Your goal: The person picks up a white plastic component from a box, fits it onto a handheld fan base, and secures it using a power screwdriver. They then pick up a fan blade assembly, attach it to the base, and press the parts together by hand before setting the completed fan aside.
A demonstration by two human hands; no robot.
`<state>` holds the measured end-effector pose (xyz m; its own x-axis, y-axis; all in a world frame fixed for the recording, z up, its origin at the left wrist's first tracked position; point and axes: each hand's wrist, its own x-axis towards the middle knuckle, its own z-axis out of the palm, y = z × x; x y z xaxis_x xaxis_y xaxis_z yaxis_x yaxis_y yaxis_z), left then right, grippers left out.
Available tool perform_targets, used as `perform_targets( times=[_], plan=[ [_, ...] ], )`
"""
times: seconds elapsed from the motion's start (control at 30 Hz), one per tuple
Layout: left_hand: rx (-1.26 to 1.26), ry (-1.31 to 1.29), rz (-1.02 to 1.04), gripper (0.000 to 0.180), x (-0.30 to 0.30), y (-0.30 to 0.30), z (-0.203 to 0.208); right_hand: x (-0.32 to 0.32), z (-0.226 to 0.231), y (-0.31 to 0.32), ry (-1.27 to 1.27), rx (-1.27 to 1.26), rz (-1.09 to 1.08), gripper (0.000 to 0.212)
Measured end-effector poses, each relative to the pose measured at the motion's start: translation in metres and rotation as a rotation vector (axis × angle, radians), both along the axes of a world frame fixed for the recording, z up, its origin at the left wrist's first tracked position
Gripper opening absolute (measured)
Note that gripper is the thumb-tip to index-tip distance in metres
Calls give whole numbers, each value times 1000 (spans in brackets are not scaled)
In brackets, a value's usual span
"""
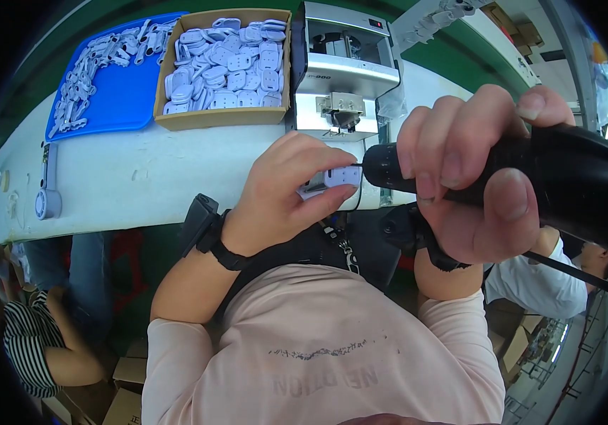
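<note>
My left hand [282, 191] pinches a small pale lavender plastic casing [344, 177] between thumb and fingers, just over the table's near edge. Small dark holes show on the casing's face. My right hand [474, 166] is wrapped round a black electric screwdriver [580, 173], held level from the right. The thin bit points left and reaches the upper edge of the casing; whether it sits in a hole is too small to tell. Part of the casing is hidden behind my left fingers. A cord trails from the screwdriver's rear.
A cardboard box [222, 122] full of similar casings stands beyond my left hand. Left of it, a blue tray [123, 81] carries white parts. A silver screw feeder [346, 67] stands right of the box. A long round-ended part [47, 202] lies far left. People sit on both sides.
</note>
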<state>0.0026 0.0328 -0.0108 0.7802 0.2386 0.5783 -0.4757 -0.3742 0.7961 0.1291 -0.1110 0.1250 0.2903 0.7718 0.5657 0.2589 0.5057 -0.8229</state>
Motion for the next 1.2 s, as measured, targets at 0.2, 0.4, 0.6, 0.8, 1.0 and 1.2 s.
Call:
perform_targets(
  times=[0.2,0.4,0.6,0.8,1.0,1.2],
  plan=[
    [-33,16,8,34,1,-2,1,-15,14,3,83,-102,-140,39],
    [-11,13,25,33,3,-4,-2,-17,8,9,54,-120,-213,33],
    [52,28,6,32,-1,-5,5,0,-6,-3,-61,-73,-195,33],
    [-56,28,13,36,-7,-16,1,1,-8,-7,38,-18,-65,34],
    [67,-3,70,42,-15,0,-11,33,-25,8,236,141,-81,31],
    [27,-21,21,41,-15,-9,-5,29,-72,36,113,-53,-515,35]
  ],
)
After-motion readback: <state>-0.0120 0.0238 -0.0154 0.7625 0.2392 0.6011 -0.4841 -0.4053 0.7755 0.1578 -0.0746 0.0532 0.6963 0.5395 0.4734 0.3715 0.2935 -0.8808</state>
